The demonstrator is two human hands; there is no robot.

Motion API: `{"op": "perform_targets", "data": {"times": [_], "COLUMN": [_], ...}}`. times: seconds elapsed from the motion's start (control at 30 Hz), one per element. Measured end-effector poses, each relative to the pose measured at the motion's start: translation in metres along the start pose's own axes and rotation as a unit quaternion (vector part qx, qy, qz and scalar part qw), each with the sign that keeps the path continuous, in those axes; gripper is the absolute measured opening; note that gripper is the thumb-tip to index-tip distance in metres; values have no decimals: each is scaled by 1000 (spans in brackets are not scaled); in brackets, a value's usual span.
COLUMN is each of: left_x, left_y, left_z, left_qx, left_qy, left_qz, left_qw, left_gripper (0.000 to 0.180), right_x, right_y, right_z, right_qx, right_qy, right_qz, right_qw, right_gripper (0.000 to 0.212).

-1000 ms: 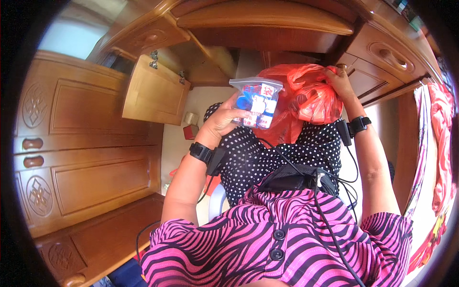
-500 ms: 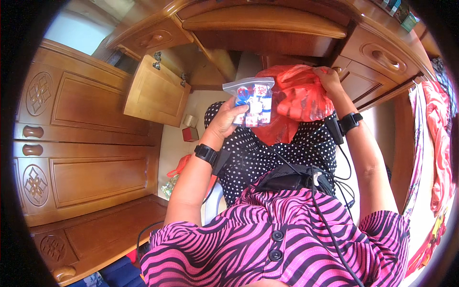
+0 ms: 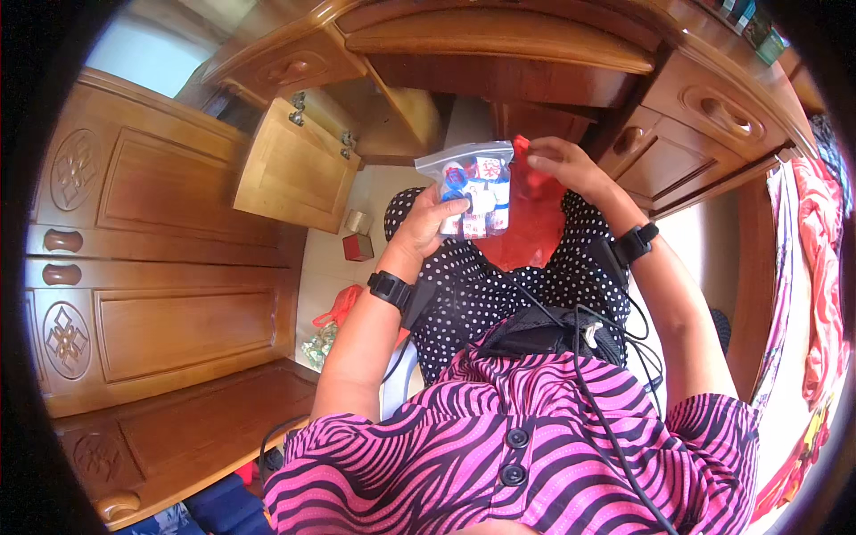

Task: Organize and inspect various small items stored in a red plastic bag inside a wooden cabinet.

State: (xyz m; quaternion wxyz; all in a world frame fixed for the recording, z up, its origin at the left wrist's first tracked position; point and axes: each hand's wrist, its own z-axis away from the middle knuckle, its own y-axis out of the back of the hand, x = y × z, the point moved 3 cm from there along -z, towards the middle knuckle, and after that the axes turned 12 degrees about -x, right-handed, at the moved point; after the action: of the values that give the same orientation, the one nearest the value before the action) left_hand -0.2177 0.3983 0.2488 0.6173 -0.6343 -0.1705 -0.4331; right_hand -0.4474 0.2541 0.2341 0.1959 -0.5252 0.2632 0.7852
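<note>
Wooden cabinets (image 3: 160,267) surround a clear zip bag (image 3: 473,194) of small, seemingly red-and-blue packets, gripped by left hand (image 3: 426,223); right hand (image 3: 562,165) pinches a red plastic bag (image 3: 530,227).

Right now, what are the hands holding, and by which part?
The left hand grips a clear zip bag of small items by its left side. The right hand pinches the top edge of a red plastic bag.

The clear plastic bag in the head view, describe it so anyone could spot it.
Below the wooden desk, over the polka-dot lap, the left hand holds a clear plastic bag. Unlike the red bag beside it, it is see-through and holds small blue, white and red packets.
</note>
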Motion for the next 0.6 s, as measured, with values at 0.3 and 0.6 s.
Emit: {"op": "perform_targets", "data": {"times": [0.3, 0.6], "left_x": [3, 17], "left_y": [-47, -65], "left_z": [6, 16], "left_qx": [-21, 48], "left_qy": [-44, -88], "left_qz": [45, -38], "left_qw": [998, 994], "left_gripper": [53, 47], "right_x": [-65, -86], "right_y": [-59, -62], "right_z": [38, 56], "right_qx": [-213, -131], "right_qy": [88, 132], "right_qz": [-222, -265], "right_qw": [947, 946], "right_gripper": [66, 53]}}
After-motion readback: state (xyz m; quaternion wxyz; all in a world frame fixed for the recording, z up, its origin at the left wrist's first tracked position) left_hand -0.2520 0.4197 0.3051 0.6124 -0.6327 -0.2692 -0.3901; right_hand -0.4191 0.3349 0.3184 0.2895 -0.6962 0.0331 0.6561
